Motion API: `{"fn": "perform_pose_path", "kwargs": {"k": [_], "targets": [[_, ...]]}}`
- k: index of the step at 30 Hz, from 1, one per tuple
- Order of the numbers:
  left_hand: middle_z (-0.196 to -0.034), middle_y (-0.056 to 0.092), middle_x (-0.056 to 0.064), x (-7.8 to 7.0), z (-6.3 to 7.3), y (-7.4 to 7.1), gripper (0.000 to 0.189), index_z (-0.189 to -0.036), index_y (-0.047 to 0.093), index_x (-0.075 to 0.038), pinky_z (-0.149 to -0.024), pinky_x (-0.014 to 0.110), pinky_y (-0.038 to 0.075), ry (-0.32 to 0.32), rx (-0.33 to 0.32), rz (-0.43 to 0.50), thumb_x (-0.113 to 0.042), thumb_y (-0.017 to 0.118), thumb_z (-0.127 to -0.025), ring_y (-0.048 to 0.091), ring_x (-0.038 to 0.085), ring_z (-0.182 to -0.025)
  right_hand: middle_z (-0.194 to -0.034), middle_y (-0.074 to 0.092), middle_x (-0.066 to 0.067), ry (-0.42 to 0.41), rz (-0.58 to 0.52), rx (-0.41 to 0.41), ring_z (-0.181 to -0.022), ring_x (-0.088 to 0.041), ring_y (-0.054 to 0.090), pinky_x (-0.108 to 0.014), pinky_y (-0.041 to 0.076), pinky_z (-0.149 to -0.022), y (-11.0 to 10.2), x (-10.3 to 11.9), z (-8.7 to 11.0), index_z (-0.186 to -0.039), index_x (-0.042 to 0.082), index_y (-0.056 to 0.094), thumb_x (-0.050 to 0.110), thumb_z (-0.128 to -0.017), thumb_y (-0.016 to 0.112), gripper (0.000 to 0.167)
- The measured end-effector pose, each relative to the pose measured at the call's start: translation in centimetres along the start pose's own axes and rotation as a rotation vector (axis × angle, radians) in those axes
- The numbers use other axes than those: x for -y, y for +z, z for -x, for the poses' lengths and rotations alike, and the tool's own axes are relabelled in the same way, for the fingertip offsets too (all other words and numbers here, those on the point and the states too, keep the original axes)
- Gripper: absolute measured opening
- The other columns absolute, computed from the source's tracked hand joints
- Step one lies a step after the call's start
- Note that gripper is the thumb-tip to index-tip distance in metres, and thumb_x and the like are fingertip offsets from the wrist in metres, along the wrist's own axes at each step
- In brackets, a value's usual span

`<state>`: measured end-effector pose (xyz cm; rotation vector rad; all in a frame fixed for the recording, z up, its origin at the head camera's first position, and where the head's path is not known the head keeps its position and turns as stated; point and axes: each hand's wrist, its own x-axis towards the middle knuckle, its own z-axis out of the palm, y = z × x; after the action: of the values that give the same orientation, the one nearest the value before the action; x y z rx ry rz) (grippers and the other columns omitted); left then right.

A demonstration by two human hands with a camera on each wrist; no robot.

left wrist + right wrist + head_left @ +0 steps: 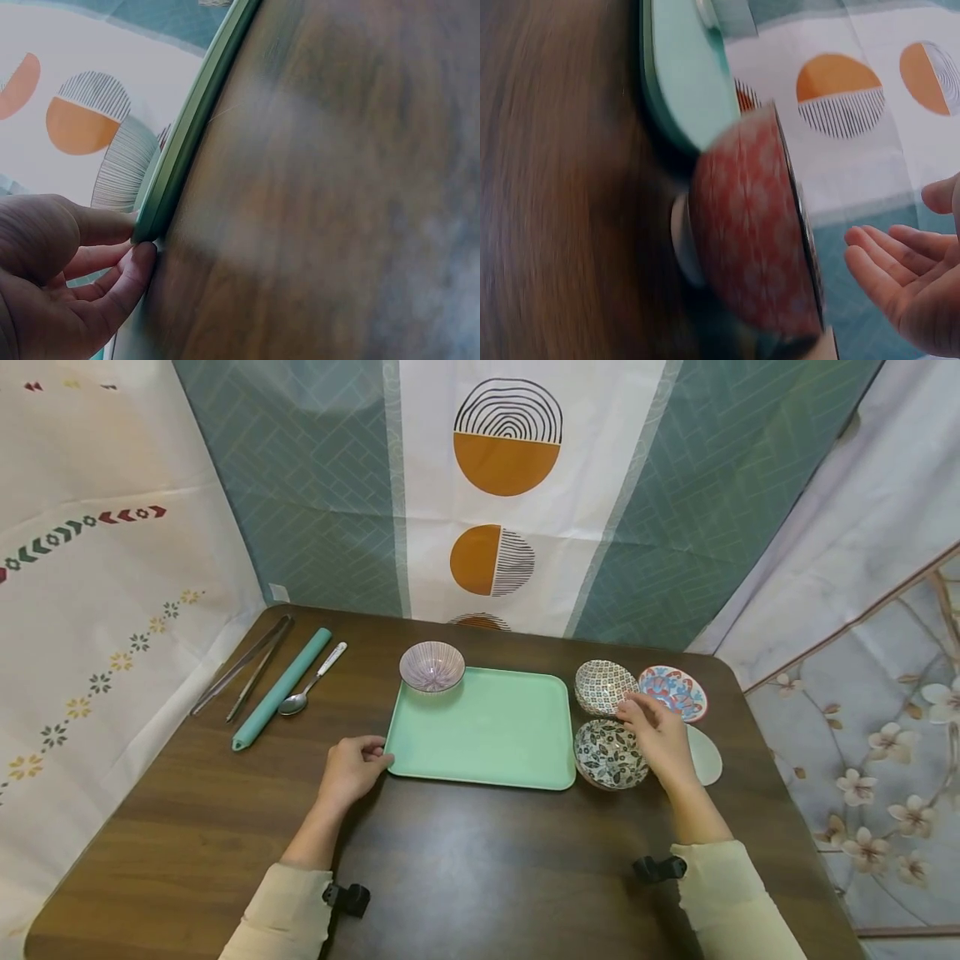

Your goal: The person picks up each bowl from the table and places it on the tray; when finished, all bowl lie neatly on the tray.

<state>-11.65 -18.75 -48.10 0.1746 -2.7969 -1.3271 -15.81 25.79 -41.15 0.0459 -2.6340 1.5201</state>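
My left hand [354, 770] pinches the near left corner of a mint-green tray [487, 727]. In the left wrist view its thumb lies against the tray rim [166, 176] with the fingertips under the edge. The right hand [662, 739] hovers over the right-hand bowls, fingers loosely bent and nothing between them. Below it is a bowl with a dark leaf pattern inside [609, 756], beside the tray; its outside looks red with pale flowers in the right wrist view [750, 225]. Just behind stands a bowl with a small checked pattern [602, 685]. A purple-striped bowl [432, 667] overlaps the tray's far left corner.
To the right lie a red-and-blue patterned dish [673, 692] and a pale green plate [705, 756], partly behind the right hand. On the left are metal tongs [243, 667], a teal stick [281, 689] and a spoon [311, 681]. Curtains hang around the wooden table [480, 868].
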Motion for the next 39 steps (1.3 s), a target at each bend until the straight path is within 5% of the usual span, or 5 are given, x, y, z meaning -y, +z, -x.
{"fn": "perform_pose_path", "kwargs": {"k": [8, 18, 22, 28, 39], "targets": [[-0.095, 0.070, 0.013, 0.3, 0.1, -0.3, 0.037, -0.119, 0.069, 0.008, -0.077, 0.041, 0.055, 0.009, 0.052, 0.006, -0.012, 0.076, -0.090, 0.067, 0.025, -0.086, -0.120, 0.066, -0.030, -0.023, 0.050, -0.131, -0.087, 0.010, 0.065, -0.011, 0.051, -0.080, -3.1, -1.5, 0.6, -0.134, -0.009, 0.058, 0.027, -0.107, 0.053, 0.045], [-0.097, 0.071, 0.013, 0.2, 0.2, -0.5, 0.038, -0.120, 0.069, 0.008, -0.079, 0.041, 0.055, 0.029, 0.074, 0.017, -0.013, 0.078, -0.090, 0.069, 0.026, -0.089, -0.111, 0.071, -0.024, -0.002, 0.324, -0.364, -0.074, 0.023, 0.043, -0.017, 0.038, -0.075, -7.4, -5.5, 1.1, -0.123, -0.004, 0.067, 0.018, -0.100, 0.062, 0.033], [-0.097, 0.071, 0.012, 0.3, 0.2, -0.7, 0.037, -0.120, 0.069, 0.008, -0.079, 0.040, 0.055, 0.030, 0.077, 0.017, -0.014, 0.077, -0.090, 0.068, 0.025, -0.090, -0.111, 0.070, -0.027, 0.008, 0.372, -0.315, -0.079, 0.010, 0.054, -0.017, 0.039, -0.072, -8.7, -7.1, 1.6, -0.124, -0.008, 0.064, 0.018, -0.099, 0.063, 0.036], [-0.096, 0.071, 0.011, 0.4, 0.1, -0.8, 0.037, -0.119, 0.070, 0.007, -0.077, 0.037, 0.054, 0.032, 0.075, 0.014, -0.015, 0.077, -0.091, 0.068, 0.023, -0.088, -0.107, 0.067, -0.034, 0.008, 0.491, -0.085, -0.094, -0.046, 0.065, -0.029, 0.047, -0.066, -10.6, -8.9, 2.0, -0.119, -0.015, 0.062, 0.020, -0.101, 0.060, 0.039], [-0.097, 0.071, 0.013, 0.9, 0.3, -0.5, 0.037, -0.119, 0.069, 0.008, -0.077, 0.037, 0.055, 0.023, 0.082, 0.024, -0.014, 0.077, -0.090, 0.068, 0.025, -0.089, -0.078, 0.072, -0.023, 0.034, 0.490, 0.014, -0.055, -0.014, 0.067, -0.022, 0.047, -0.050, -11.5, -9.7, 2.8, -0.113, -0.022, 0.061, 0.012, -0.102, 0.053, 0.037]]}}
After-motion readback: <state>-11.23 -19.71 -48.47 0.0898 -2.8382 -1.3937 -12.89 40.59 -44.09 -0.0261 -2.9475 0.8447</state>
